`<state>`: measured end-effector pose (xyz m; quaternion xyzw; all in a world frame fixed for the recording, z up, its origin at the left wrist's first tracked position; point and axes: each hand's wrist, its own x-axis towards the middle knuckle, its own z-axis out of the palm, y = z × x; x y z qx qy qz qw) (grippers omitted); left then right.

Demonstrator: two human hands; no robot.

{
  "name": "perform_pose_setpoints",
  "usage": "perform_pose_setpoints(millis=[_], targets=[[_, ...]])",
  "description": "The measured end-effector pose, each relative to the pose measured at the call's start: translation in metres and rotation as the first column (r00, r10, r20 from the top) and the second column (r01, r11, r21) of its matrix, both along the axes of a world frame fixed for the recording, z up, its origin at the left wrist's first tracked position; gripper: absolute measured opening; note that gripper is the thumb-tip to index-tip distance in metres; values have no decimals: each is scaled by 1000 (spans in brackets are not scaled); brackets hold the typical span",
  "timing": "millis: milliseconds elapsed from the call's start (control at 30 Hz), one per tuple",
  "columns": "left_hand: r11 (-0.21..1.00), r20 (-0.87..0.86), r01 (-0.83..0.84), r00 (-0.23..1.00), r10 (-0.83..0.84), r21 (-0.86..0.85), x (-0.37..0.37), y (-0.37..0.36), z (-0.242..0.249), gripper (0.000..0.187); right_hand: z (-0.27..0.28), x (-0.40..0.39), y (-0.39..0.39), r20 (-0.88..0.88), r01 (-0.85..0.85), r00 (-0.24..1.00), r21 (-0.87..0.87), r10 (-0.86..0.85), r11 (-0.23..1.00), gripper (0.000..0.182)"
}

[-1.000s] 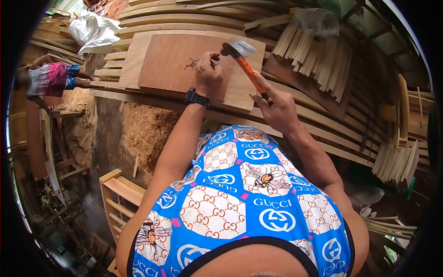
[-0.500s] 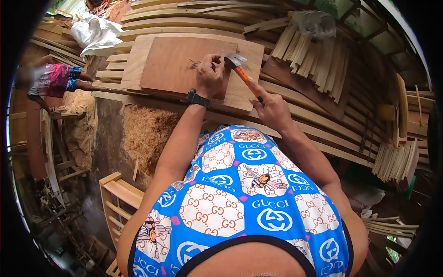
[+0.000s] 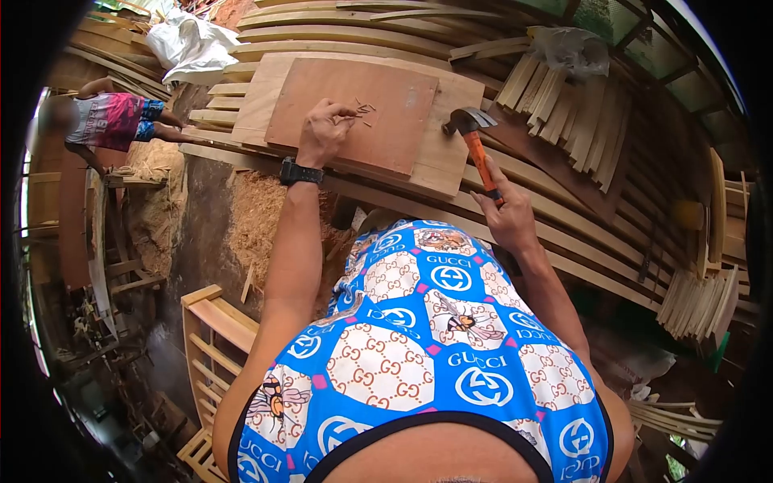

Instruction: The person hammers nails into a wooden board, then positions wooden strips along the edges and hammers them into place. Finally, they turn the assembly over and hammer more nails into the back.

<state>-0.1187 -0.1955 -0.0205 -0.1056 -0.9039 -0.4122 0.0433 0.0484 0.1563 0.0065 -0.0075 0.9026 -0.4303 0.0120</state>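
Observation:
My right hand (image 3: 507, 211) grips the orange handle of a claw hammer (image 3: 475, 145), its metal head raised over the right edge of a pale plywood sheet (image 3: 451, 165). On that sheet lies a smaller reddish-brown board (image 3: 378, 149). Several small nails (image 3: 366, 109) are scattered near the middle of the board. Beside them, over the board's left part, is my left hand (image 3: 325, 133), with a dark watch on the wrist. Its fingers are drawn together at the nails; what they hold, if anything, is too small to name.
Long wooden strips (image 3: 346, 36) lie under and behind the boards. Bundled slats (image 3: 564, 113) are at the upper right, and a white sack (image 3: 189, 48) is at the upper left. A person (image 3: 117, 121) stands at the far left. A slatted wooden frame (image 3: 217, 322) is at lower left.
My left hand has moved left, from the board's right part to beside the nails. My right hand and the hammer have shifted right, away from my left hand. The whole view has shifted slightly.

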Motion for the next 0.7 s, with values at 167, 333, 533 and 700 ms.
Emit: perform_pose_setpoints(millis=[167, 333, 533, 700], targets=[[971, -159, 235, 958, -237, -29, -9, 6, -13, 7, 1, 3, 0, 112, 30, 993, -33, -26, 999, 74], [876, -183, 268, 913, -364, -401, -9, 12, -6, 12, 4, 4, -2, 97, 48, 994, -73, -41, 996, 76], [982, 77, 122, 988, -134, 141, -37, -6, -5, 15, 13, -2, -6, 124, 14, 992, -77, -5, 997, 78], [964, 41, 254, 965, -258, 78, -34, -8, -4, 13, 29, -7, -6, 243, 37, 970, -25, -30, 999, 81]])
